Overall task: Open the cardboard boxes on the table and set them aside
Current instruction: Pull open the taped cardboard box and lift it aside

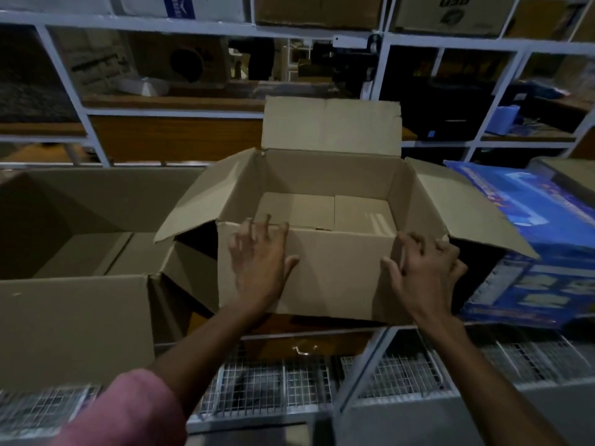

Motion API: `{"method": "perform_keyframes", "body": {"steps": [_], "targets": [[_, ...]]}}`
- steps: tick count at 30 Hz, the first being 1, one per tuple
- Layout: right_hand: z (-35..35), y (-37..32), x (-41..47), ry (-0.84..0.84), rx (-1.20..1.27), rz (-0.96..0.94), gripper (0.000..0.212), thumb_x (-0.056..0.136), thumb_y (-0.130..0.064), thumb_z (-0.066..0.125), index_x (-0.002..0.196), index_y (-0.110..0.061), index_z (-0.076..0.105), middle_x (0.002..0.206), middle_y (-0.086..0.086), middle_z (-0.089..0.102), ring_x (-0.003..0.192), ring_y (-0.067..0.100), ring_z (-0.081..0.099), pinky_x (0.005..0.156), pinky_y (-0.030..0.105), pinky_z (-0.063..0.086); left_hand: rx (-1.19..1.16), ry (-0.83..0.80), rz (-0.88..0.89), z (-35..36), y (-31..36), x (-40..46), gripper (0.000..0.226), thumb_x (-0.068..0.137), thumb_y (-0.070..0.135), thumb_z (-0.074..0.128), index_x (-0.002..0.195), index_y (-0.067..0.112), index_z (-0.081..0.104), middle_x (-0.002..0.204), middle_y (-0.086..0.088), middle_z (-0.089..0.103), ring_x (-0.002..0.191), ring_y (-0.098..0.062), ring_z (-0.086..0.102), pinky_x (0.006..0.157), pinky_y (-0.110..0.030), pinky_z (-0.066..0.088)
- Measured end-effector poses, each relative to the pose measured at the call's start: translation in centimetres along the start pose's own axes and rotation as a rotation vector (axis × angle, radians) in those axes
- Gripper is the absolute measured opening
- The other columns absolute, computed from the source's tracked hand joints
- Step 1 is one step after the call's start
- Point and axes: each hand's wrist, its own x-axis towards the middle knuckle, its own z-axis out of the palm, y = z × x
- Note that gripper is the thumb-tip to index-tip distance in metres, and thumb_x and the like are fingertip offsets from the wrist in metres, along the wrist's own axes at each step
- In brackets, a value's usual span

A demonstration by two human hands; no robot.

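Note:
A brown cardboard box (338, 272) stands in the middle of the table with all of its top flaps folded out, and its inside is empty. My left hand (260, 262) lies flat on the near flap, fingers spread over the near rim. My right hand (425, 268) curls around the near right corner of the same box. A second, larger open cardboard box (77, 323) stands to the left, touching it.
A blue printed carton (544, 252) sits at the right, partly under the box's right flap. White metal shelving (380, 75) with more boxes rises behind. Wire mesh panels (273, 387) lie below the near table edge.

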Motion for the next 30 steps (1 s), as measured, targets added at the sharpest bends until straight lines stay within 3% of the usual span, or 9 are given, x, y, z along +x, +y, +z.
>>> {"method": "perform_keyframes", "body": {"steps": [4,6,8,12,15,18,24,27,30], "targets": [[0.0,2.3,-0.3,-0.142,0.056,0.120,0.083,0.082,-0.066,0.064,0.150,-0.032,0.032,0.164,0.002,0.011,0.122,0.047,0.034,0.090,0.063,0.041,0.038,-0.016,-0.114,0.0,-0.7,-0.7,0.088,0.083,0.070,0.063,0.153,0.035,0.022,0.160,-0.010,0.012,0.139,-0.043,0.021,0.105,-0.061,0.029],[0.7,3.3,-0.1,-0.221,0.173,0.095,0.095,0.081,-0.066,0.067,0.156,-0.034,0.019,0.166,-0.003,-0.007,0.131,0.053,0.030,0.095,0.068,0.040,0.019,-0.027,-0.160,-0.1,-1.1,-0.9,0.097,0.079,0.074,0.064,0.155,0.037,0.016,0.161,-0.009,0.008,0.139,-0.046,0.018,0.103,-0.065,0.032],[1.3,4.1,0.2,-0.233,0.287,0.025,0.101,0.078,-0.061,0.074,0.157,-0.030,0.018,0.166,-0.002,-0.012,0.138,0.053,0.028,0.102,0.067,0.039,-0.019,-0.062,-0.185,-0.1,-1.5,-0.9,0.103,0.077,0.074,0.066,0.156,0.040,0.010,0.163,-0.007,0.000,0.141,-0.050,0.011,0.103,-0.071,0.030],[1.7,4.7,1.4,-0.191,0.424,-0.023,0.095,0.070,-0.049,0.087,0.146,-0.024,0.036,0.166,-0.001,-0.006,0.140,0.046,0.035,0.103,0.061,0.045,-0.140,-0.107,-0.216,0.3,-3.4,0.0,0.110,0.073,0.070,0.074,0.155,0.045,0.005,0.165,-0.001,-0.010,0.146,-0.055,-0.001,0.105,-0.080,0.020],[2.1,5.1,2.4,-0.182,0.448,-0.053,0.096,0.065,-0.046,0.091,0.142,-0.021,0.039,0.162,0.001,0.004,0.139,0.043,0.037,0.103,0.060,0.047,-0.250,-0.119,-0.149,0.7,-4.9,0.8,0.109,0.071,0.059,0.083,0.154,0.041,0.014,0.164,-0.001,-0.004,0.144,-0.052,0.012,0.103,-0.077,0.033],[2.6,5.1,3.0,-0.180,0.465,-0.043,0.097,0.062,-0.039,0.094,0.141,-0.022,0.042,0.143,0.002,0.020,0.130,0.040,0.043,0.106,0.055,0.047,-0.279,-0.101,-0.104,1.0,-5.4,1.5,0.095,0.071,0.049,0.087,0.145,0.034,0.029,0.160,-0.003,0.008,0.138,-0.049,0.022,0.101,-0.071,0.042],[2.6,5.2,3.8,0.001,0.373,-0.049,0.065,0.064,-0.031,0.095,0.110,-0.006,0.056,0.118,0.016,0.038,0.092,0.040,0.057,0.073,0.045,0.058,-0.199,0.053,-0.050,-0.2,-4.6,2.6,0.072,0.078,0.027,0.085,0.128,0.030,0.033,0.142,-0.010,0.026,0.125,-0.047,0.034,0.070,-0.059,0.058],[1.8,5.2,3.9,0.110,0.390,-0.093,0.065,0.062,-0.030,0.095,0.109,-0.005,0.058,0.114,0.020,0.041,0.085,0.041,0.057,0.067,0.040,0.054,-0.207,0.133,-0.022,-1.3,-5.0,3.1,0.073,0.076,0.026,0.087,0.127,0.029,0.035,0.139,-0.009,0.028,0.124,-0.045,0.034,0.067,-0.058,0.058],[1.0,4.4,3.7,0.176,0.439,-0.123,0.066,0.062,-0.030,0.094,0.113,-0.007,0.058,0.116,0.019,0.040,0.091,0.042,0.057,0.072,0.043,0.056,-0.224,0.227,-0.013,-2.8,-5.2,2.9,0.074,0.075,0.022,0.088,0.127,0.027,0.036,0.137,-0.008,0.028,0.123,-0.046,0.036,0.071,-0.060,0.058]]}}
